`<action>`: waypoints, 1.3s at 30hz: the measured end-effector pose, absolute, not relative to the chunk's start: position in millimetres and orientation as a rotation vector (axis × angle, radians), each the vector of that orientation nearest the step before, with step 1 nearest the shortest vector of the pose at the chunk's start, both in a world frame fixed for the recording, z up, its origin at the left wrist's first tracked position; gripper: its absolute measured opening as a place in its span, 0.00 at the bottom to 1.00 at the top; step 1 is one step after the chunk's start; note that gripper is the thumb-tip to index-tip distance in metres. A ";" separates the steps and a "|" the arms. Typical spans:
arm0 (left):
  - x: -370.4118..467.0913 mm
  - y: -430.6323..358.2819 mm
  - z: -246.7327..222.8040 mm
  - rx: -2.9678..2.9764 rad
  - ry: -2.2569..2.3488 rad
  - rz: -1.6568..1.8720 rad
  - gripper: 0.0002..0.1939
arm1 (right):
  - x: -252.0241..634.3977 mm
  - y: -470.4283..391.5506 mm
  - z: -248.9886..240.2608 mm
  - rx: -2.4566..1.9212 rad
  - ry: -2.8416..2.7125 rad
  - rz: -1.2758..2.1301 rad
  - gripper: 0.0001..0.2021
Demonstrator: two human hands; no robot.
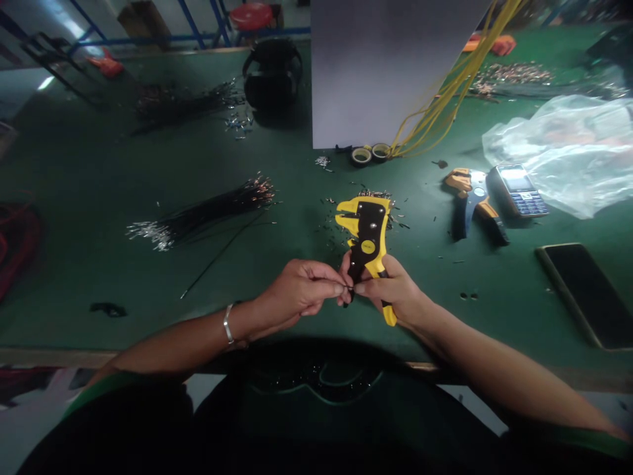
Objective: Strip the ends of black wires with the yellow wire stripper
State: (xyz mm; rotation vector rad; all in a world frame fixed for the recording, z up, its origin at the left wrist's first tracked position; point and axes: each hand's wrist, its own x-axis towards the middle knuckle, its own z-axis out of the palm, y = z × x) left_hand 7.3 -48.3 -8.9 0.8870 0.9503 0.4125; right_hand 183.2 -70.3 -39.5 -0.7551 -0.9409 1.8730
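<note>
My right hand (pixel 403 290) is wrapped round a yellow-and-black wire stripper (pixel 373 227), its jaws pointing away from me and to the left. My left hand (pixel 306 288) is closed in a pinch at the lower end of the tool, its fingertips meeting those of my right hand. A thin dark strand that looks like a wire shows between the fingertips; most of it is hidden. Short cut scraps (pixel 398 218) lie under and around the stripper's head. To the left rests a bundle of black wires (pixel 208 211) with bare ends, and one loose black wire (pixel 220 257) beside it.
On the green table (pixel 297 198) at right are an orange-and-dark wire stripper (pixel 477 198), a keypad phone (pixel 521 191), a smartphone (pixel 588 293) and a plastic bag (pixel 568 152). Behind stand a grey panel (pixel 380 72), tape rolls (pixel 361 156) and yellow wires (pixel 459 79).
</note>
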 end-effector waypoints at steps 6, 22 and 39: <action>5.8 -48.8 -12.5 0.944 0.910 0.471 0.05 | 182.0 -70.8 -37.3 -0.740 -0.981 1.851 0.07; 6.7 -49.0 -11.0 1.044 1.064 0.442 0.08 | 185.4 -68.6 -40.0 -0.795 -1.013 1.804 0.09; -5.5 -37.5 1.2 1.333 1.324 0.862 0.06 | 181.7 -72.3 -42.0 -0.924 -1.283 1.812 0.17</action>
